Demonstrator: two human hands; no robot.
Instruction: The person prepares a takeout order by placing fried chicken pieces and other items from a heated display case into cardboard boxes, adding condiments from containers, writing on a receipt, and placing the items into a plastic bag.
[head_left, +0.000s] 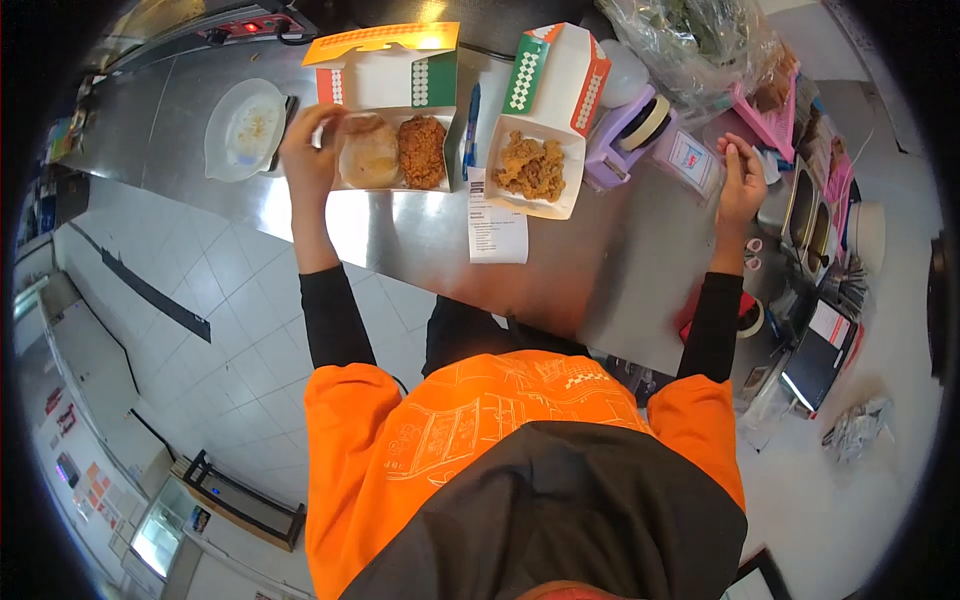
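On the steel counter an open cardboard box (433, 82) holds a round bun (369, 159) and a piece of fried chicken (422, 152). My left hand (311, 142) is at the box's left edge beside the bun, its fingers curled and slightly blurred; whether it grips anything is unclear. A second open box (556, 75) holds fried pieces (530, 166). Over the right side of the counter, my right hand (739, 180) is next to a clear packet with a printed label (688, 159); its fingertips are near clear plastic, and I cannot tell if they hold it.
A stained translucent dish (247, 129) stands at the left. Between the boxes lie a blue pen (472, 124) and a printed receipt (498, 231). A purple tape dispenser (619, 142), a plastic bag of greens (694, 45), metal containers (808, 217) and pink-handled scissors (753, 253) are at the right.
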